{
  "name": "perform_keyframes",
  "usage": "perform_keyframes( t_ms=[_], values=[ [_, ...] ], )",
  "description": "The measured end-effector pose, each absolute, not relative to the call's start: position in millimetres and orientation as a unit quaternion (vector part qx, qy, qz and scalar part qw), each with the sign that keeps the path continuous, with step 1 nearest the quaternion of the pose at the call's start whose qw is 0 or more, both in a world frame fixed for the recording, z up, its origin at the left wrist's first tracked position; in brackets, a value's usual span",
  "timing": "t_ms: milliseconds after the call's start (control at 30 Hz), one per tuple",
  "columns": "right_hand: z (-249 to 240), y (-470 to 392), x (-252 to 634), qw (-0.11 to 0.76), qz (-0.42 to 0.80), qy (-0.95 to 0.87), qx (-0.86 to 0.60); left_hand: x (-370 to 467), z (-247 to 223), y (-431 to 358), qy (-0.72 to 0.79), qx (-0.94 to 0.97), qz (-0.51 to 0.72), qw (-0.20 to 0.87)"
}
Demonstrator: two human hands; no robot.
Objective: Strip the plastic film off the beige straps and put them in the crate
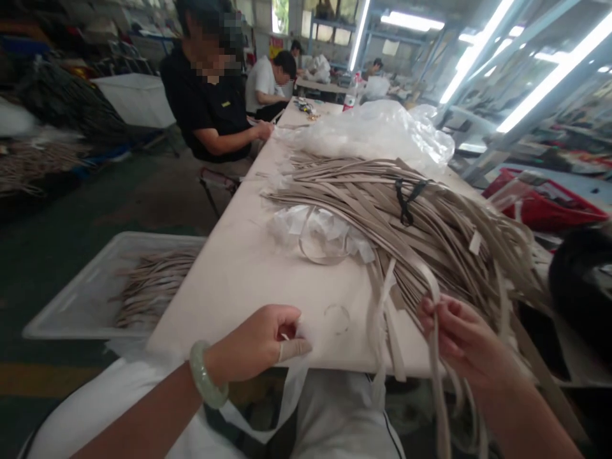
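Observation:
My left hand (272, 338), below a green bangle, is closed on a small whitish piece; a translucent white strip (291, 395) hangs beneath it over my lap. At the table's right front edge, my right hand (454, 325) pinches a beige strap (434, 363) that drops past the edge. That strap runs from a big pile of beige straps (382, 204) on the table (248, 268), with a black tie (406, 197) around part of it. Crumpled white strips (315, 229) lie by the pile's left side, near a loose curved strap.
A large clear plastic bag (377, 131) and a bottle (350, 95) are farther back. A person in black (210, 108) sits at the table's left side. A white bin (71, 306) holding straps stands on the floor. A red container (549, 204) is at right.

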State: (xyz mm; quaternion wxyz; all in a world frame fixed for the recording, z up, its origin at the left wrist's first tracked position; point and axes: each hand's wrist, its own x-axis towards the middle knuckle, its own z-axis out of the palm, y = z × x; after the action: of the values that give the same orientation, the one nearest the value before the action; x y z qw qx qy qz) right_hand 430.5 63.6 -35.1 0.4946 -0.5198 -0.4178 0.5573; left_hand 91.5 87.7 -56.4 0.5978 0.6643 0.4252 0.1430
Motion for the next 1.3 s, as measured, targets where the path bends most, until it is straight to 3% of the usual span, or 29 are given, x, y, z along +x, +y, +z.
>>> perform_keyframes(
  t_ms=[67, 233, 400, 833, 1033, 1300],
  values=[
    [-26.7, 66.8, 386.9, 0.553, 0.575, -0.42, -0.433, 92.4, -54.1, 86.9, 0.419, 0.67, 0.142, 0.595],
    [-9.1, 84.2, 328.5, 0.668, 0.428, -0.475, -0.381, 90.2, -51.5, 86.0, 0.418, 0.706, 0.129, 0.557],
    [-10.8, 91.8, 317.3, 0.642, 0.395, -0.51, -0.414, 84.5, -48.6, 87.5, 0.434, 0.733, 0.122, 0.51],
    [-20.0, 89.0, 311.9, 0.618, 0.3, -0.522, -0.506, 83.7, -40.4, 87.9, 0.431, 0.726, 0.139, 0.518],
    [-37.5, 85.6, 311.7, 0.538, 0.404, -0.572, -0.469, 88.4, -46.9, 88.4, 0.429, 0.715, 0.16, 0.529],
    [-82.3, 59.5, 278.5, 0.458, 0.626, -0.486, -0.404, 87.7, -68.5, 80.1, 0.408, 0.679, 0.19, 0.58]
  ],
)
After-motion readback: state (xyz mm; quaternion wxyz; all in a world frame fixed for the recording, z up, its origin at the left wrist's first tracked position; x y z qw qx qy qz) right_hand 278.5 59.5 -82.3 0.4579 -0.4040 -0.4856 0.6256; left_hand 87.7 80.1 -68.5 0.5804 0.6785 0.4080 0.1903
